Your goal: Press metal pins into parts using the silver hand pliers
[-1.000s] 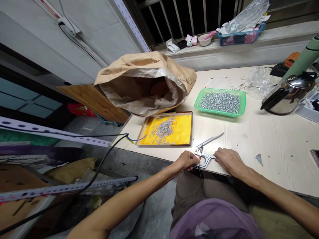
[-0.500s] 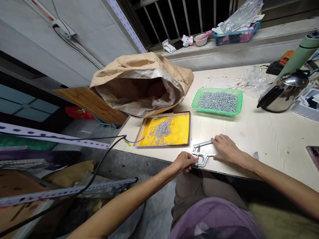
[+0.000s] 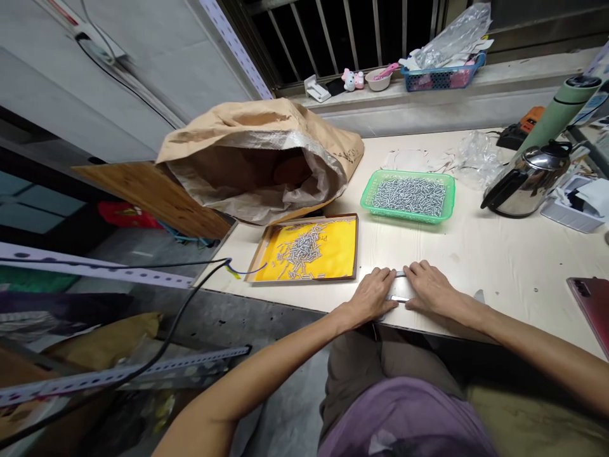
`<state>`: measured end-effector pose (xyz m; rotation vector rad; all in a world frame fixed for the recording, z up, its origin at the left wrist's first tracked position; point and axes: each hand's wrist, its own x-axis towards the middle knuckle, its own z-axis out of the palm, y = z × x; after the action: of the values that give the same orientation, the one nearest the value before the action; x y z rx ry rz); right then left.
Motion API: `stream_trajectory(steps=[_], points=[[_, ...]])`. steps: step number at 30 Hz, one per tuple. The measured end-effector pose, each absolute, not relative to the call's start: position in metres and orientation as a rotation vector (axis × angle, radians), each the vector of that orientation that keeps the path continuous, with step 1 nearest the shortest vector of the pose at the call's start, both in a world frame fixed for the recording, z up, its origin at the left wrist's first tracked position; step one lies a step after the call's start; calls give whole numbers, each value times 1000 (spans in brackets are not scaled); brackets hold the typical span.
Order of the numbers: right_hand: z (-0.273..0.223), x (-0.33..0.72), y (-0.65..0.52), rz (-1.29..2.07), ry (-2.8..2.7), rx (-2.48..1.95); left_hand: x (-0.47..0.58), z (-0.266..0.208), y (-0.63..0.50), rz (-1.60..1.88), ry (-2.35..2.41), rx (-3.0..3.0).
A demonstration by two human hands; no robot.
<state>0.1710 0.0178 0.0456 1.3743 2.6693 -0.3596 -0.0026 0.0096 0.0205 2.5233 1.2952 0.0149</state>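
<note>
Silver hand pliers (image 3: 398, 298) lie at the table's front edge; two handle bars show in the gap between my hands. My left hand (image 3: 373, 294) is closed over the head of the pliers and hides the jaws. Around the handle ends my right hand (image 3: 429, 287) is closed. Just left of my hands, a shallow box lined with yellow (image 3: 339, 251) holds a loose pile of small metal pins (image 3: 304, 246). Behind my hands sits a green plastic basket (image 3: 364, 202) full of similar pins (image 3: 410, 195).
A large open paper sack (image 3: 266, 120) lies behind the box. On the right stand a steel kettle (image 3: 528, 178), a green flask (image 3: 559, 114) and a red phone (image 3: 592, 311). Crumpled clear plastic (image 3: 477, 158) lies near the kettle. A black cable (image 3: 176, 330) hangs at left.
My left hand has moved from the pliers' jaw, where its fingers were pinched, to close over the pliers' head. My right hand stays on the handles. The view has shifted slightly.
</note>
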Motion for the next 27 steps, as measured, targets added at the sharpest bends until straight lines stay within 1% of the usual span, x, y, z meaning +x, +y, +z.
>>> stream_trajectory(steps=[4,12,15,18,21,24,27], points=[[50,167,17,-308,2619,1366,3,28,12,-128,1329,2506],[48,164,16,-336,2580,1307,13,39,12,-232,1435,2368],[51,170,22,-335,2640,1324,10,34,8,-125,1487,2394],[51,179,34,-489,2709,1244,8,19,-8,107,1526,2451],[43,186,49,-620,2733,1252,13,0,-33,336,1390,2559],[33,187,63,-567,2770,1367,24,-16,-55,465,1230,2604],[32,183,75,-475,2790,1431,33,-22,-65,521,1215,2582]])
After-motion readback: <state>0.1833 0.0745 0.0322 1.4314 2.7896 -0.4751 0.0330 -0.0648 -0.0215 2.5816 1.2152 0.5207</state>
